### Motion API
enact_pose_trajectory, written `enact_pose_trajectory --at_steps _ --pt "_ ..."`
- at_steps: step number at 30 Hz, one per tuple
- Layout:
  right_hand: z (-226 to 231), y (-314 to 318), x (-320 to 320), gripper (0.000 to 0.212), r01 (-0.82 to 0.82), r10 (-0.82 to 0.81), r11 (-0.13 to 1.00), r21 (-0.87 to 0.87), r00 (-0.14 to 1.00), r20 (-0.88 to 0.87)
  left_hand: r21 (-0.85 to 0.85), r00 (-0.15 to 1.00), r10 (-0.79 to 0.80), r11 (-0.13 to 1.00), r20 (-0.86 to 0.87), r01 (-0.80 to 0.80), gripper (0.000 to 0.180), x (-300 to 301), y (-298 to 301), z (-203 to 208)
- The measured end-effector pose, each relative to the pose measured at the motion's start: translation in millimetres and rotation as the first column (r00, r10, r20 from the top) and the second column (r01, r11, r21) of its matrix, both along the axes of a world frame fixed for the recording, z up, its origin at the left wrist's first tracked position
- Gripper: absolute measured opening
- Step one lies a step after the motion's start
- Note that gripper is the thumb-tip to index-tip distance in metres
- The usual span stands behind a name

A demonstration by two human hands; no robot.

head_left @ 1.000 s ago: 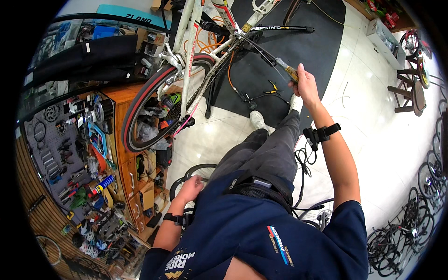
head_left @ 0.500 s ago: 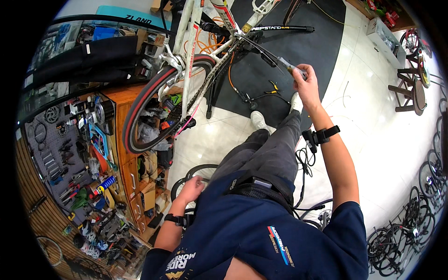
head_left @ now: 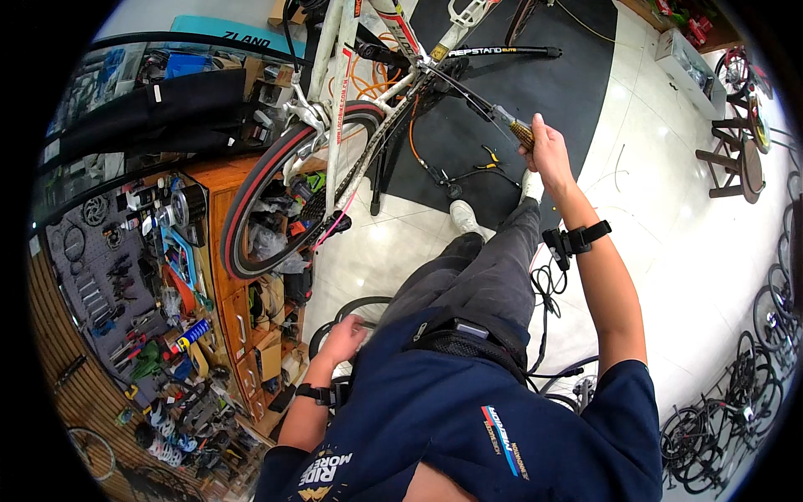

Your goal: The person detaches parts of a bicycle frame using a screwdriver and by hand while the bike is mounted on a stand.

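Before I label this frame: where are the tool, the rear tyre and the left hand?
tool [head_left: 512, 125], head view, on its yellowish handle end.
rear tyre [head_left: 251, 180], head view, on the red sidewall.
left hand [head_left: 341, 340], head view, on its back.

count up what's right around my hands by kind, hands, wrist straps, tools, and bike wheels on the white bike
Bare hands: 2, left hand and right hand
Black wrist straps: 2, left and right
Long tool with a yellowish ribbed grip: 1
Red-walled wheel on the white bicycle: 1
Total: 6
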State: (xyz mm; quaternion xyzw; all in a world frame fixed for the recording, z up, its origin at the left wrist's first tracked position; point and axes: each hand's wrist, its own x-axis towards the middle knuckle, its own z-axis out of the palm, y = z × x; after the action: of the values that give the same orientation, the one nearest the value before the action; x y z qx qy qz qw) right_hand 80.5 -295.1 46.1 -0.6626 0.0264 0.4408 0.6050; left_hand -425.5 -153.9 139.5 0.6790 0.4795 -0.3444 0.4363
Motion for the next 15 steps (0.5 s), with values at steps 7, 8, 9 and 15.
enact_pose_trajectory --at_steps 7,8,9,15 --pt "-5.8 -0.7 -4.2 0.033 0.096 -0.117 0.992 0.081 0.943 0.311 0.001 1.000 0.013 1.000 0.012 -0.013 0.037 -3.7 0.5 -0.4" --pt "-3.9 -1.7 -1.6 0.033 0.047 -0.053 0.998 0.046 0.987 0.153 0.000 1.000 0.015 1.000 0.009 -0.015 0.037 -6.3 0.3 -1.5" --pt "-2.6 -1.6 -1.7 0.033 0.045 -0.051 0.998 0.045 0.987 0.150 0.003 1.000 0.007 1.000 0.011 -0.007 0.037 -8.8 0.2 -2.6" --pt "-21.8 0.8 -14.1 0.029 0.096 -0.125 0.991 0.089 0.896 0.427 -0.018 1.000 0.009 1.000 -0.019 -0.009 0.037 5.5 1.4 2.6"
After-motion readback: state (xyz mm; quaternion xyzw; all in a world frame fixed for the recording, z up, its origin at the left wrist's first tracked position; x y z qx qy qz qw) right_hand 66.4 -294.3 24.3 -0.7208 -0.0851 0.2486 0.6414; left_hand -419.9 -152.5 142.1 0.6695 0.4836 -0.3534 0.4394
